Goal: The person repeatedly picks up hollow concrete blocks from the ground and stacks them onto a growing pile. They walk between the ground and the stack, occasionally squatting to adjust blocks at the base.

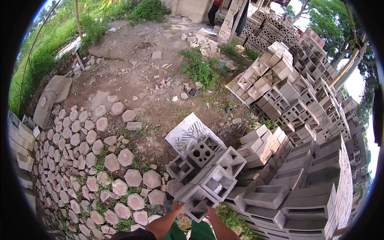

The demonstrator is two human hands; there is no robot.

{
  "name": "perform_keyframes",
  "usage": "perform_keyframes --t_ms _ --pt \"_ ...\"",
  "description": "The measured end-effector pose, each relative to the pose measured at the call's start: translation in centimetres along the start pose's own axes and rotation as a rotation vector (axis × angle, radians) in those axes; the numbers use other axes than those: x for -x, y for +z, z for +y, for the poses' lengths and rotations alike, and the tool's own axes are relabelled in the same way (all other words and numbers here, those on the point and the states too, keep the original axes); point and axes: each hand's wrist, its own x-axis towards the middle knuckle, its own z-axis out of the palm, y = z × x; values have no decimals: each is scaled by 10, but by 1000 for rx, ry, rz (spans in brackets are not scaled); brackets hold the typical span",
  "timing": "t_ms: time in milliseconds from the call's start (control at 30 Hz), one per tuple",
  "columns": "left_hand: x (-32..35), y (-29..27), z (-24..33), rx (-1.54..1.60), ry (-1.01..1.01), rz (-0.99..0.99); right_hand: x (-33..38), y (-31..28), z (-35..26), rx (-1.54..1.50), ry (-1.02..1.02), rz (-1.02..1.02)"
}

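At the lower middle, a grey hollow concrete block [195, 197] is between my two hands, its open cavities showing. My left hand [177, 207] grips its left side, and my right hand [210, 212] grips the right side near the lower corner; some fingers are hidden. Just beyond it sits another hollow block [219, 183], seemingly against the held one. Farther out are a block with round holes [200, 155] and a smaller hollow block [180, 167]. Whether the held block is lifted or still rests on something I cannot tell.
Hexagonal pavers [132, 177] with grass between them cover the left ground. A white printed sack [192, 130] lies beyond the blocks. Stacked concrete blocks [308, 188] rise on the right, more [276, 88] farther back. A person [215, 12] stands at the far end, partly out of view.
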Motion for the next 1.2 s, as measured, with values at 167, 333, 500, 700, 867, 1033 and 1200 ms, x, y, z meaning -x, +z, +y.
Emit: perform_keyframes --t_ms 167,333,500,700,867,1033,1200 --pt "-20 -1 12 -371 299 30 -54 -3 1 86 -9 24" --pt "-34 -11 16 -344 420 -133 -90 -2 -2 80 -28 13" --pt "-41 -2 27 -335 494 -157 -172 -9 35 282 -144 10" --pt "-29 -12 23 -250 378 -219 -148 3 32 93 -129 -25" --pt "-34 -4 22 -245 348 -258 -137 1 29 -337 -81 -244" --pt "-23 0 -8 -1 333 -207 -116 4 16 -270 -57 -224" --pt "-19 12 -60 153 325 -128 -81 19 7 -105 -151 -143"
